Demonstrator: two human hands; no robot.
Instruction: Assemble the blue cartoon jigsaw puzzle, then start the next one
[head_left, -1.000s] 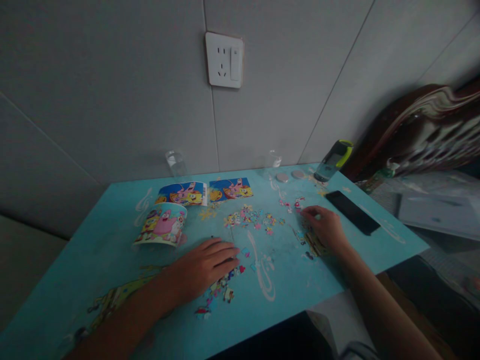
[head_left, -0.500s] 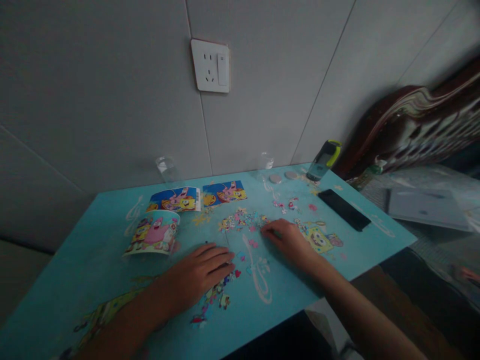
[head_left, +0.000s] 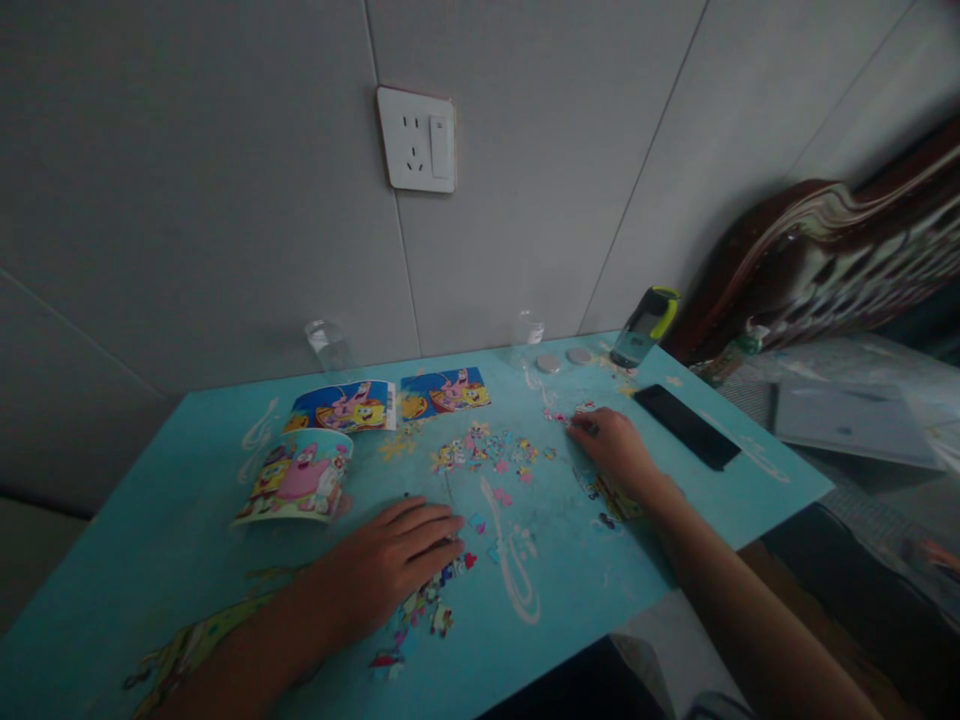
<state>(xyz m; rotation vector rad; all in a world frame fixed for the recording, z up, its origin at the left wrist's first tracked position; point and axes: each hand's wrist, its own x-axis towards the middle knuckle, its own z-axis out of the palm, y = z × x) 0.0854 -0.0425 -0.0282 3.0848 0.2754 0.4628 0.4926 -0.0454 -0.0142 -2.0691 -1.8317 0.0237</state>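
My left hand [head_left: 390, 562] lies flat, palm down, on the turquoise cartoon-printed table [head_left: 187, 500], its fingers over a joined patch of small puzzle pieces [head_left: 420, 605]. My right hand [head_left: 613, 449] reaches to the far right of the table, fingertips on a few loose pink and white pieces [head_left: 566, 412]; whether it pinches one I cannot tell. A scatter of loose colourful pieces [head_left: 484, 452] lies between the two hands. A cartoon-printed puzzle cup [head_left: 294, 478] lies on its side left of my left hand.
Two picture cards [head_left: 390, 398] lie at the back of the table. A black phone [head_left: 684, 426], a green-topped device [head_left: 643, 326], two grey discs [head_left: 562, 359] and two small clear cups [head_left: 326, 343] stand near the wall. A wall socket [head_left: 417, 139] is above; a dark carved bed frame [head_left: 832, 250] at right.
My right hand moved from the middle scatter of pieces back out to the far right cluster. My left hand stayed flat on the joined pieces. The view shifted slightly.
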